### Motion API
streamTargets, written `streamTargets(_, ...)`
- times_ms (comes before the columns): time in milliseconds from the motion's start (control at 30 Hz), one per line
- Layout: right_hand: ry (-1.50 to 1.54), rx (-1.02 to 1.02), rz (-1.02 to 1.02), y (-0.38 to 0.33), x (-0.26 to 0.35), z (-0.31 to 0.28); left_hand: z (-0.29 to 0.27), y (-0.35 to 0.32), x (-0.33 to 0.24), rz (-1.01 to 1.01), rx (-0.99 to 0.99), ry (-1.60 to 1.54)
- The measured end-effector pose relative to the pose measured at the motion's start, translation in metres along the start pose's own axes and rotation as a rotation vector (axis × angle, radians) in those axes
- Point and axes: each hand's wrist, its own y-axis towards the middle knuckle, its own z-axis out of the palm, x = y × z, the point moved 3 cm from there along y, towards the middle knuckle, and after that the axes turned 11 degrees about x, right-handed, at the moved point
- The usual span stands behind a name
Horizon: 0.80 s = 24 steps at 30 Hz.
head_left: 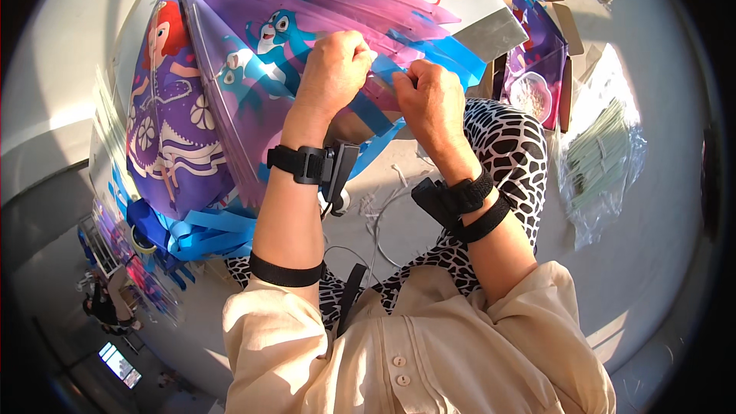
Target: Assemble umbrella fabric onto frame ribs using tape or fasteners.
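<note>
Nearest my remote view were the beige sleeves (268, 337) and the dark wrist straps (295, 162), the forearms angled inward so that, I judged, the hands could work close together. The left hand (334, 73) was closed, its thumb and fingers pinched at one end of a short stretch of blue strip (388, 70); the right hand (431, 100) had its fingers curled and gripped the strip just beside it. The knuckles hid the exact contact, but holding from both sides probably kept it taut. The purple printed sheet (172, 146) lay under and left of the hands, spread across a white box (469, 6) that seemed to serve as a raised worktop. I saw loose blue ribbons (211, 234) bunched at its lower left edge. Past the patterned knee (510, 138), an open carton (569, 27) held a clear bowl (529, 96), likely within easy reach of the right hand, with a plastic bag of pale sticks (594, 157) near it. Farthest off, at lower left, a bright screen (120, 366) glowed.
</note>
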Motion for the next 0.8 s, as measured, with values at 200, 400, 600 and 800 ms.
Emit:
streamTargets(200,-0.101,-0.038,-0.048,0.003,-0.001,0.005,0.0,0.001,-0.001,0.055,-0.041,0.077)
streamTargets(400,-0.19,-0.026,-0.075,0.005,0.003,0.004,0.002,0.001,-0.001,0.059,-0.078,0.062)
streamTargets(600,-0.229,-0.03,-0.072,0.01,0.005,0.007,0.005,0.0,-0.001,0.037,-0.077,0.123)
streamTargets(800,-0.304,0.052,-0.06,0.012,0.009,0.005,0.007,-0.004,0.004,0.011,-0.183,0.211)
